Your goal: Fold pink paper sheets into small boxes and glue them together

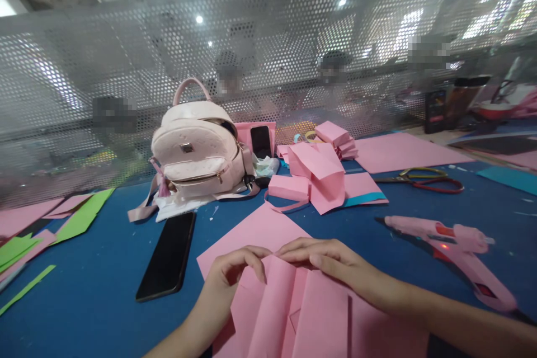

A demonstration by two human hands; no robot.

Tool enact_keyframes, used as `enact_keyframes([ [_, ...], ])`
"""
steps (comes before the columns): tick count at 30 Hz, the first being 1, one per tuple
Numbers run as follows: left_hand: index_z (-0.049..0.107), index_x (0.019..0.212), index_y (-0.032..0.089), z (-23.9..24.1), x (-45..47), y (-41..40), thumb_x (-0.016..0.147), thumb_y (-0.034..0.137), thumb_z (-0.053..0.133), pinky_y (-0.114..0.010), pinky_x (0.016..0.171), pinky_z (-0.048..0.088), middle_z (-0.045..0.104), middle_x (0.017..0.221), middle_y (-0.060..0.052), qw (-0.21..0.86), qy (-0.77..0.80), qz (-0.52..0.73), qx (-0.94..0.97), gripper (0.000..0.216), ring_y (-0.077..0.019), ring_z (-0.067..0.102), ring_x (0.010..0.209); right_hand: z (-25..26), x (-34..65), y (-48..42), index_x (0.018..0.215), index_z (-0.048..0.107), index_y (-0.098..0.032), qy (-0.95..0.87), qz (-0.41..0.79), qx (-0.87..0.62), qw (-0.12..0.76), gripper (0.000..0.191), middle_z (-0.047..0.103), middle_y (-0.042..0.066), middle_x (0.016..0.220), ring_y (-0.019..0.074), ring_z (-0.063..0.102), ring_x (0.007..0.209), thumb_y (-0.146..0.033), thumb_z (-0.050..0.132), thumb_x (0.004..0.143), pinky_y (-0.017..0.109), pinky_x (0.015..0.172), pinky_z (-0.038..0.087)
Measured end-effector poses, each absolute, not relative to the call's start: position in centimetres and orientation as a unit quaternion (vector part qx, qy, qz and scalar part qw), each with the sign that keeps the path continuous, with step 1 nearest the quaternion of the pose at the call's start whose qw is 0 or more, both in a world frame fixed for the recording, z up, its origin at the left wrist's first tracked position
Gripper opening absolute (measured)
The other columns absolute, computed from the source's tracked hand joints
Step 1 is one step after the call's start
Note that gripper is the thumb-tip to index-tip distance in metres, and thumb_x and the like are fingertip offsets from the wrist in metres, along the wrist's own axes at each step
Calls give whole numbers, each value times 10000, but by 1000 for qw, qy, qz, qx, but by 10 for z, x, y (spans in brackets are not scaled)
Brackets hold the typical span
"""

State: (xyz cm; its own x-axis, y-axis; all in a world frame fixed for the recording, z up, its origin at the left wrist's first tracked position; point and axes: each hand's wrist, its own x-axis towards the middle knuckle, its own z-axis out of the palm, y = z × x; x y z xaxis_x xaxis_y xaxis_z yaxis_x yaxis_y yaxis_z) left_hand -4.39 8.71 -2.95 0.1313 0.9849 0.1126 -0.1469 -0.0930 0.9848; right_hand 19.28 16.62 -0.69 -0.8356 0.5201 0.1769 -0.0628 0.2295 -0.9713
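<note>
Paper (255, 232): one pink sheet, matte, lying flat on the blue table (104, 279), near centre. The far corner is unfolded and points away. The near part is creased into several lengthwise pleats and overlapping flaps, with a small triangular fold low in the middle.

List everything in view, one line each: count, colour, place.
table: one, blue, underneath everything
pink sheet: one, creased, under both hands
phone: one, black, left of sheet
backpack: one, pale pink, behind phone
folded paper pieces: several, pink, centre
scissors: count unclear, yellow and red handles, right rear
glue gun: one, pink, right of hands
green scraps: several, far left
left hand: one, pinching sheet's fold
right hand: one, flat on sheet
</note>
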Motion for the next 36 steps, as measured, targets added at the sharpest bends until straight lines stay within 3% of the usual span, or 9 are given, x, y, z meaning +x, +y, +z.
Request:
enact_keyframes([
  [8, 652, 693, 162, -26, -41, 85, 730, 286, 836, -282, 689, 509, 713, 780, -59, 577, 424, 528, 456, 224, -184, 643, 733, -7, 195, 166, 1236, 703, -259, -753, 583, -168, 254, 434, 638, 101, 1329, 265, 546, 1273, -509, 423, 1017, 495, 1146, 321],
  [17, 639, 704, 163, -31, -44, 84, 711, 279, 833, -239, 629, 465, 654, 724, -26, 565, 444, 533, 447, 227, -153, 596, 668, -12, 194, 168, 1173, 739, -248, -750, 578, -182, 265, 423, 674, 112, 1281, 269, 589, 1224, -527, 480, 990, 488, 1115, 368],
  [26, 632, 674, 152, -23, -41, 83, 700, 261, 799, -204, 578, 407, 634, 674, -14, 545, 460, 528, 461, 200, -126, 540, 615, -11, 192, 166, 1063, 774, -221, -728, 604, -169, 276, 384, 689, 120, 1211, 243, 631, 1129, -473, 491, 998, 373, 945, 490],
  [32, 648, 658, 143, -22, -39, 84, 693, 195, 764, -178, 578, 383, 634, 669, 1, 547, 450, 510, 488, 132, -100, 513, 603, -21, 180, 166, 890, 743, -154, -685, 644, -177, 291, 324, 654, 71, 938, 149, 618, 811, -419, 573, 966, 275, 749, 504],
  [36, 645, 660, 142, -19, -34, 82, 702, 210, 779, -185, 601, 395, 640, 677, 2, 567, 437, 490, 498, 156, -101, 523, 616, -21, 176, 163, 857, 710, -145, -675, 652, -200, 280, 207, 620, 33, 861, 125, 587, 732, -343, 670, 901, 259, 707, 496],
])
